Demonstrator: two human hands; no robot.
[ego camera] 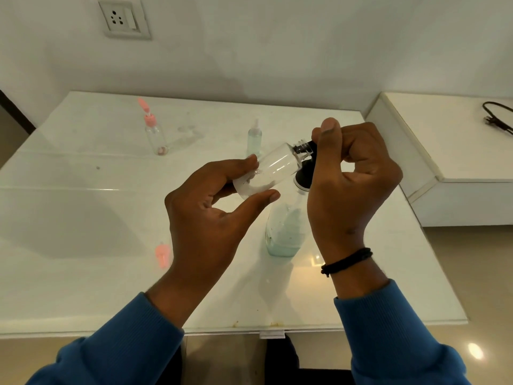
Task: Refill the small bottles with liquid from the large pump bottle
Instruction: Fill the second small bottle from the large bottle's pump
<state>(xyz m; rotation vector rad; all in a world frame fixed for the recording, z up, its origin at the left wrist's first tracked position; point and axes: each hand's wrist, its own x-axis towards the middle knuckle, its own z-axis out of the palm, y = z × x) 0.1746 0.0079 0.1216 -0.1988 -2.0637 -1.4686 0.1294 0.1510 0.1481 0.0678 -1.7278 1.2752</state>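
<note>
Holding a small clear bottle [268,169] by its base, the left hand [211,215] pinches it between thumb and fingers [251,162], tilted so its long axis runs up toward the pump head [304,162] of the large pump bottle [284,226]. The open threaded neck sits right at the black nozzle — touching or nearly so, I cannot tell. The right hand [352,173] curls over the pump head, thumb on top. My judgement: the next press depends on neck and nozzle staying aligned. Two other small bottles stand on the surface [83,218] behind the pump bottle.
</note>
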